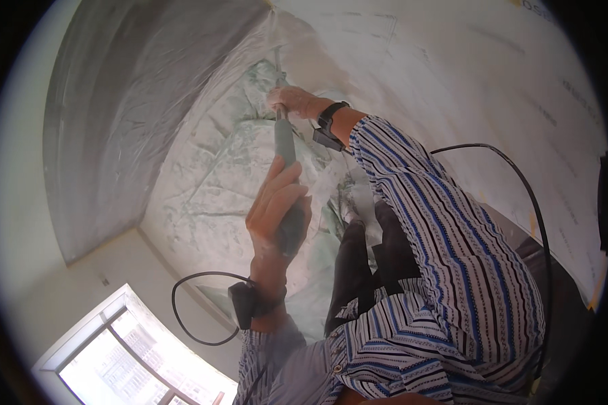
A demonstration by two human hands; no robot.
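My left hand (277,209) is wrapped round the lower part of a long tool (285,142) with a thick grey-green grip and a thinner shaft. Farther along the shaft, my right hand (295,101) is closed round it, beyond the thick grip. The tool points away from me toward a corner where a dark panel meets a pale one. Its far end blurs into the pale surface, so its kind cannot be made out. A crumpled green-white sheet (216,182), dusted with white, lies beneath my hands.
A dark, plastic-covered panel (135,101) rises at left, and a large pale sheeted surface (493,101) spans the right. A bright window (135,358) stands at lower left. Black cables (530,189) loop near both arms. My dark-trousered legs (355,266) stand below the hands.
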